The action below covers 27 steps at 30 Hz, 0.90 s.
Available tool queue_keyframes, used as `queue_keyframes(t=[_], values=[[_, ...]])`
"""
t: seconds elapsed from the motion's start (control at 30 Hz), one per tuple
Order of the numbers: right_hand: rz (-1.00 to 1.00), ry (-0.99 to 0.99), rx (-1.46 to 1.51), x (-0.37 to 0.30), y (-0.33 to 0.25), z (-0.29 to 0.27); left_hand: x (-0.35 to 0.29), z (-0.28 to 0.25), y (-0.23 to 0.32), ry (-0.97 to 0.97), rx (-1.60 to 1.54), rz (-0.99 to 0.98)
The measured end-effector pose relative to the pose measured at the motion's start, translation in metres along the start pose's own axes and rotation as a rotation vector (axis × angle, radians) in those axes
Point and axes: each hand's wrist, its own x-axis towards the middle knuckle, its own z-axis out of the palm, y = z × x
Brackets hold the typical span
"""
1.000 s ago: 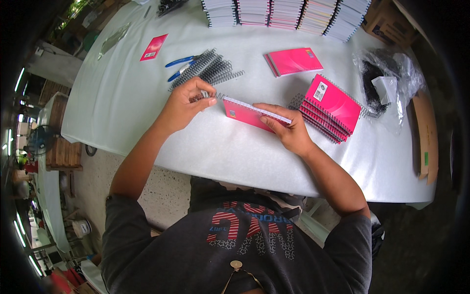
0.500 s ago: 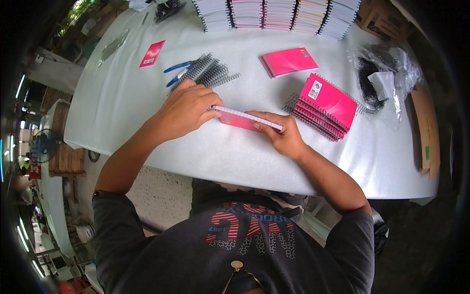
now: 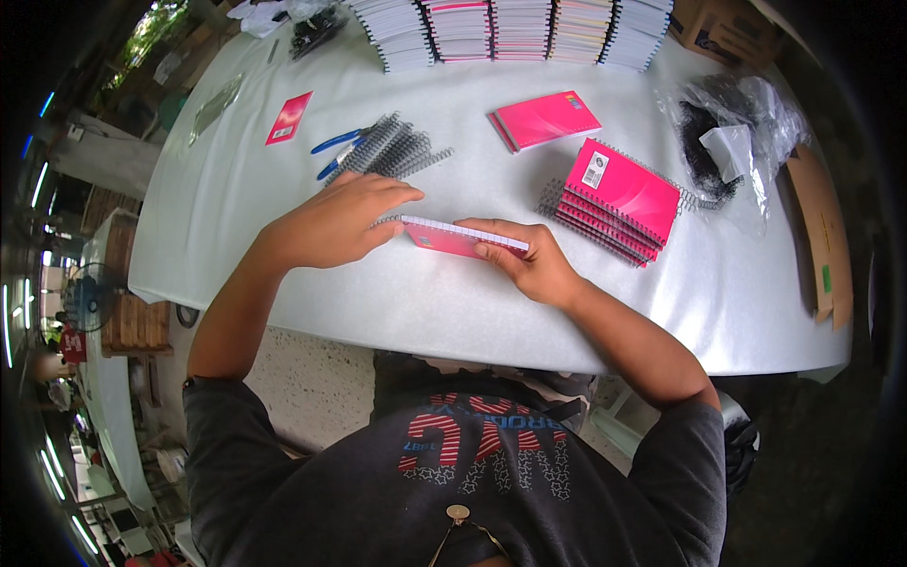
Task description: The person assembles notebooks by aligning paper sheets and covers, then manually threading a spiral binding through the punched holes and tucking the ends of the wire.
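My right hand (image 3: 536,260) grips a pink-covered notebook (image 3: 444,243) by its right end, thumb on the near cover and fingers behind. The notebook is tilted on edge, its white page edges facing up. At its left end a short stretch of dark wire coil (image 3: 391,218) shows. My left hand (image 3: 345,222) is beside that end, fingers stretched out and thumb apart below them, with the coil in the gap. Whether the thumb touches the coil is hard to tell. Just beyond the left hand lie loose spiral coils (image 3: 402,151) and blue-handled pliers (image 3: 338,142).
A stack of spiral-bound pink notebooks (image 3: 628,184) stands to the right, with pink pads (image 3: 548,120) behind it. A single pink cover (image 3: 289,118) lies at left. Tall notebook piles (image 3: 463,33) line the back. A plastic bag of coils (image 3: 723,142) and cardboard (image 3: 820,236) sit at right.
My left hand's fingers have opened and drawn off the notebook's left end. The right hand keeps its grip. The whole view has shifted slightly.
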Motion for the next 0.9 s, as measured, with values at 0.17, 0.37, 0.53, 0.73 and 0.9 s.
queue_keyframes(t=[0.17,0.37,0.53,0.73,0.9], values=[[0.017,-0.01,-0.026,-0.001,0.001,-0.002,0.013,-0.01,0.012,-0.225,-0.043,-0.199],[0.001,0.002,0.001,0.0,0.004,0.002,0.0,0.0,-0.002,-0.175,-0.054,-0.124],[-0.009,-0.018,-0.047,-0.003,0.0,-0.002,0.006,-0.003,0.013,-0.085,-0.059,-0.185],[-0.059,0.002,-0.013,-0.002,0.001,0.002,0.002,-0.005,0.005,-0.109,-0.141,-0.197],[-0.032,-0.005,-0.002,-0.002,0.0,0.001,0.0,0.0,-0.005,-0.17,-0.129,-0.137]])
